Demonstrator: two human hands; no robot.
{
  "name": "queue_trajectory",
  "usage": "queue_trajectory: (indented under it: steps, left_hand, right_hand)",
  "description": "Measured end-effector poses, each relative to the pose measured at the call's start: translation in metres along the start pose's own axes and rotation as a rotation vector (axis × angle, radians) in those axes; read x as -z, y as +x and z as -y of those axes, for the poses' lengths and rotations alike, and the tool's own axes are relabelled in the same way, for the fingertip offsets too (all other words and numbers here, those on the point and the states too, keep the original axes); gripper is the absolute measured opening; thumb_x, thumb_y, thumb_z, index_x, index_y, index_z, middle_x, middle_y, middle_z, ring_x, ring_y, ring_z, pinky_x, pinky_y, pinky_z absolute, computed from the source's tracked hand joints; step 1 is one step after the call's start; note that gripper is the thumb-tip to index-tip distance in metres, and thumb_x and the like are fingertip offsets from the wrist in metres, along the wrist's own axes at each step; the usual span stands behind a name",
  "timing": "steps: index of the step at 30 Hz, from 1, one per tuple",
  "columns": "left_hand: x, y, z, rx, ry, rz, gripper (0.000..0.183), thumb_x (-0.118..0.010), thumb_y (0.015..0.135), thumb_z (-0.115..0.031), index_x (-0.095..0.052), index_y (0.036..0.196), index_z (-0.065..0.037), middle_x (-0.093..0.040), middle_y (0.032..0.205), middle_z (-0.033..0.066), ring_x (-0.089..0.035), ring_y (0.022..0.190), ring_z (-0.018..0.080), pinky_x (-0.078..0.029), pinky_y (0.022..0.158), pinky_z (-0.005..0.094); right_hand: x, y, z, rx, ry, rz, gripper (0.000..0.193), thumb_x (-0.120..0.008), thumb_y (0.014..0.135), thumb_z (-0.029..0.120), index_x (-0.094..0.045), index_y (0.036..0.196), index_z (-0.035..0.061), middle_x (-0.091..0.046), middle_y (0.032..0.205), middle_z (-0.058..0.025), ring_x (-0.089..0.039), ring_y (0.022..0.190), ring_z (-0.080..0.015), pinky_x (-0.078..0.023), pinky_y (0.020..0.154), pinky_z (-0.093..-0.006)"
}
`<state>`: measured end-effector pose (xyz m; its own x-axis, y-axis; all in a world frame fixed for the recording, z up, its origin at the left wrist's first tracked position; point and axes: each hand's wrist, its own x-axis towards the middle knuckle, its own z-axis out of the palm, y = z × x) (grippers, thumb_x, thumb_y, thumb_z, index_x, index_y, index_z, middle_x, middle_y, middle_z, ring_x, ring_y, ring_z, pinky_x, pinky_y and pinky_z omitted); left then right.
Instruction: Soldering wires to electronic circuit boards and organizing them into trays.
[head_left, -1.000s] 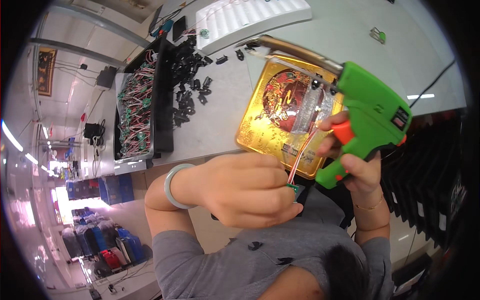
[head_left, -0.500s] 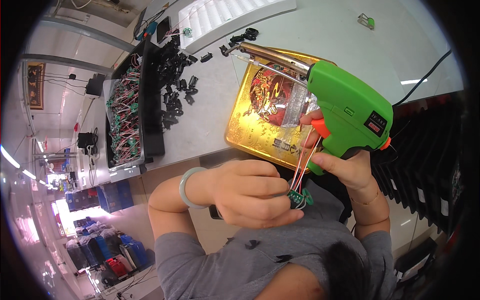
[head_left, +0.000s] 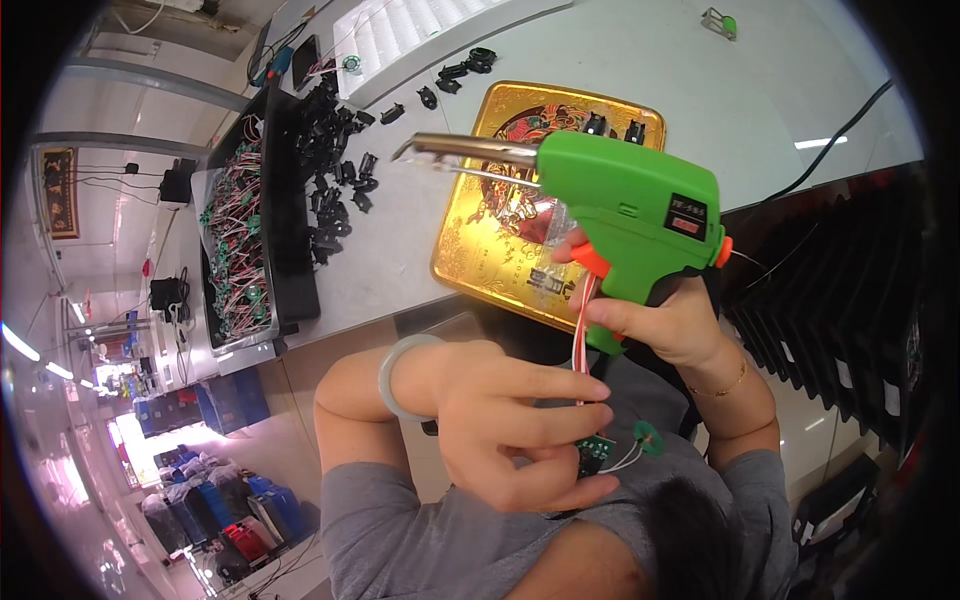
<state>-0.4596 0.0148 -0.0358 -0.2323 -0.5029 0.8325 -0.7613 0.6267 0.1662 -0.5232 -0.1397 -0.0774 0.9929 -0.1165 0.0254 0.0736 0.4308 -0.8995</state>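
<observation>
My right hand (head_left: 665, 322) grips a green soldering gun (head_left: 630, 190) with an orange trigger, its metal tip pointing left above a gold tin (head_left: 470, 240). Red and white wires (head_left: 581, 335) run from beside that hand's fingers down to my left hand (head_left: 520, 420), which wears a pale bangle. Between the left fingers sits a small green circuit board (head_left: 597, 447), partly hidden by them. From it a round green disc (head_left: 648, 437) dangles on thin pale wires. Two small black parts (head_left: 595, 125) rest on the tin's lid.
A black bin (head_left: 290, 220) at the left holds many wired green boards. Beside it lie loose black parts (head_left: 330, 205), with a white foam tray (head_left: 400, 50) behind. A metal-and-green clip (head_left: 720, 24) sits at the far right. Black racks (head_left: 830, 310) stand right of me.
The soldering gun has moved left and down, uncovering black parts on the tin. My left hand has lowered with the circuit board, its fingers spread more, and the disc hangs farther out.
</observation>
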Motion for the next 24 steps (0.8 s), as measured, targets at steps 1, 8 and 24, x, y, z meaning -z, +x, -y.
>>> queue_trajectory:
  steps: [1,8,24]
  left_hand:
    - [0.000,-0.001,0.000,0.002,0.003,-0.001,0.012,-0.066,0.062,-0.007,-0.064,0.073,-0.012,-0.036,0.083,0.0033,-0.058,0.072,0.0220,-0.055,0.067,0.0360]
    - [-0.004,-0.004,0.009,-0.180,0.294,-0.030,0.012,-0.065,0.061,-0.005,-0.063,0.069,-0.014,-0.036,0.083,0.0014,-0.050,0.069,0.0157,-0.052,0.054,0.0268]
    - [0.001,-0.016,0.001,0.335,-0.082,0.075,0.008,-0.063,0.071,-0.005,-0.055,0.071,-0.003,-0.046,0.087,0.0075,-0.051,0.071,0.0210,-0.046,0.061,0.0304]
  right_hand:
    - [0.004,-0.002,0.000,-0.015,-0.009,0.008,0.038,-0.067,0.070,0.003,-0.053,0.106,0.0009,-0.059,0.093,-0.0056,-0.055,0.078,-0.0099,-0.046,0.066,-0.0223]
    - [0.009,-0.013,0.018,-0.092,0.052,-0.042,0.057,-0.070,0.065,0.011,-0.044,0.114,-0.0041,-0.050,0.108,-0.0183,-0.060,0.073,-0.0165,-0.050,0.062,-0.0244]
    - [0.000,-0.014,0.024,-0.132,-0.017,-0.007,0.063,-0.071,0.059,-0.001,-0.041,0.114,-0.0038,-0.049,0.109,-0.0195,-0.058,0.064,-0.0138,-0.049,0.060,-0.0221]
